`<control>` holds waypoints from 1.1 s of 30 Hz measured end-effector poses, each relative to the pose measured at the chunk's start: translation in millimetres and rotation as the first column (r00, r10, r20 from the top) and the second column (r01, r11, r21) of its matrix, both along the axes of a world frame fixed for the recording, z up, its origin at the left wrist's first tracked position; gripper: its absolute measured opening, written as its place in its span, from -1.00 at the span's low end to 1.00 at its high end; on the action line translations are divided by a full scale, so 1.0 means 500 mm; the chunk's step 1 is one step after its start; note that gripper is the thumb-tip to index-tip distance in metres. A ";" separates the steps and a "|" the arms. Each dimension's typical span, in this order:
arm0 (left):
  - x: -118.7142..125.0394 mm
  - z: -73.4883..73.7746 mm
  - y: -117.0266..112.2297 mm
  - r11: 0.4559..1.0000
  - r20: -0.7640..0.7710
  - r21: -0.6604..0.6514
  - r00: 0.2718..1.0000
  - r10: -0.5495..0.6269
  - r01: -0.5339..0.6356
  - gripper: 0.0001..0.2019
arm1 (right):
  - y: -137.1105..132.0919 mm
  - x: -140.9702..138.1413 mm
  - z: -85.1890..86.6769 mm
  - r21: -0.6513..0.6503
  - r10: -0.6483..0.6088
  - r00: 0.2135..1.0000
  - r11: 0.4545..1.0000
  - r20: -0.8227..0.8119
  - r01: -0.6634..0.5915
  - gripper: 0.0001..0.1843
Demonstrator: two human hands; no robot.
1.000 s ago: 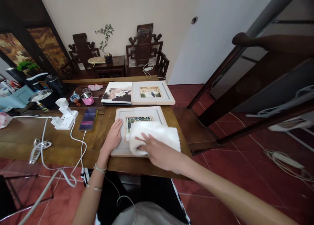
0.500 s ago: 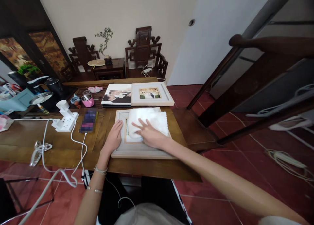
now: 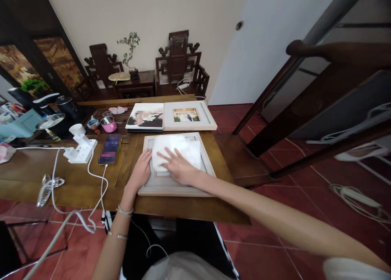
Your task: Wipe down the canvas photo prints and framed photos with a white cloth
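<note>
A light wooden picture frame point(image 3: 180, 193) lies flat on the table in front of me. My left hand point(image 3: 141, 171) grips its left edge, the fingers against the rim. Over the frame's middle is a white cloth point(image 3: 192, 152), which hides most of the picture inside. My right hand point(image 3: 181, 169) presses flat on this cloth with its fingers spread. Just behind lies a second frame point(image 3: 210, 121) with a small photo in it, touching a photo album or print point(image 3: 149, 109) on its left.
Left on the wooden table point(image 3: 82, 190) are a white power strip point(image 3: 82, 152) with trailing cables, a phone point(image 3: 110, 149), a pink cup point(image 3: 109, 124) and a clear hair clip point(image 3: 45, 192). A dark wooden chair point(image 3: 244, 162) stands close at the right.
My right hand has slid the white cloth leftward over the frame, baring more of its right side. The left hand stays at the left edge.
</note>
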State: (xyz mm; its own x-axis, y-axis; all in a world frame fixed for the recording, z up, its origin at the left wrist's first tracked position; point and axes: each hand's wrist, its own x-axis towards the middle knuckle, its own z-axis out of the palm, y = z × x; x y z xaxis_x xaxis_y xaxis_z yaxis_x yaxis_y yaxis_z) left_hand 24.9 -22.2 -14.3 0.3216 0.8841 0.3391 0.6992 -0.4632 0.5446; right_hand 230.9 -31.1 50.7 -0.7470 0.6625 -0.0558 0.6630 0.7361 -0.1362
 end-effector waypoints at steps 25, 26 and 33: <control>0.016 0.039 -0.022 0.978 0.154 -0.197 0.983 0.099 -0.068 -0.34 | -0.063 -0.043 0.026 -0.075 0.035 0.999 0.996 -0.041 -0.038 -0.51; 0.016 0.039 -0.022 0.979 0.145 -0.193 0.984 0.100 -0.071 -0.36 | -0.066 -0.049 0.024 -0.070 0.022 0.999 0.997 -0.043 -0.025 -0.51; 0.020 0.037 -0.019 0.982 0.066 -0.162 0.992 0.106 -0.094 -0.47 | -0.154 -0.015 0.068 -0.194 0.047 0.997 0.979 -0.054 -0.057 -0.54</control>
State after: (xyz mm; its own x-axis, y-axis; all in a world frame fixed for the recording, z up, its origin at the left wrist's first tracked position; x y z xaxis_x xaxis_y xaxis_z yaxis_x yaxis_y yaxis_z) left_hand 35.0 -31.6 4.1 0.2082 0.9550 0.2114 0.6929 -0.2965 0.6572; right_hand 223.5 -108.0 84.4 -0.7853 0.6025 -0.1426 0.6134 0.7254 -0.3123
